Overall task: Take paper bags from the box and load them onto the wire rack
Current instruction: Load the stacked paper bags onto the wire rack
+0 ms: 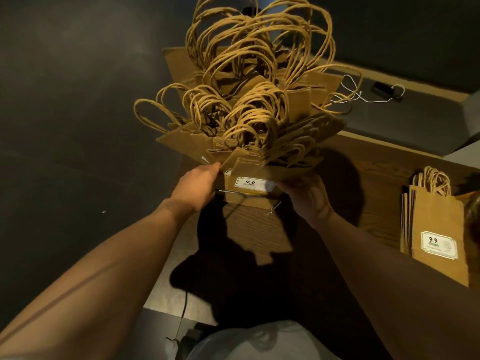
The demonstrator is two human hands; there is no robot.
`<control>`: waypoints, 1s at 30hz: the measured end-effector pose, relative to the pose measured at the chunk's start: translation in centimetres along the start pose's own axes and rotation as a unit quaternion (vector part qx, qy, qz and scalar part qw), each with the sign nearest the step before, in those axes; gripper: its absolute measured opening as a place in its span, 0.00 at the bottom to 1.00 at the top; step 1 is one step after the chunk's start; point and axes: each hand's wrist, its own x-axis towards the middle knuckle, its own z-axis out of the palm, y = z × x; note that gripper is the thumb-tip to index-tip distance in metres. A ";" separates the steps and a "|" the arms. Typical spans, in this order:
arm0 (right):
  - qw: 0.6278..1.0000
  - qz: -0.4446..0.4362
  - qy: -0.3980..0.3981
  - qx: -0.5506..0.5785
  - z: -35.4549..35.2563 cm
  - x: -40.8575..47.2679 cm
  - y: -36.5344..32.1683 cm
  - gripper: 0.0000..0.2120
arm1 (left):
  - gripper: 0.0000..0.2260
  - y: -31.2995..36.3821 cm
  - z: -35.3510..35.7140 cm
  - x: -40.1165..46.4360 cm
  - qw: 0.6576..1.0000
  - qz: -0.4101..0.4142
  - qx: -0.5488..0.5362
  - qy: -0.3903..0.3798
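We see the left hand [198,184] pinching the near left edge of a fanned bundle of brown paper bags with twisted handles [249,120]. The right hand [307,196] cups its right underside, fingers curled beneath, above the thin metal wire rack [275,207].

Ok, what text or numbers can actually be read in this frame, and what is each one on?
"9.9" on the white label of the front paper bag on the wire rack; the smaller print under it is too blurred to read.
"9.9" on the label of the stacked bags at right; its green line and small print are unreadable.
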 end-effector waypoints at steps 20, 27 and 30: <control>0.992 0.064 0.000 -0.109 1.2 -0.6 0.4 0.14 | 0.17 1.2 0.0 -1.6 0.993 -0.113 -0.028 0.007; 0.989 0.105 -0.058 -0.082 0.0 -0.6 1.0 0.15 | 0.20 4.6 -1.4 -2.9 0.982 -0.176 0.072 -0.020; 0.985 0.136 -0.064 -0.090 -0.5 -0.6 0.9 0.12 | 0.14 6.3 -0.5 -3.0 0.973 -0.120 -0.070 -0.184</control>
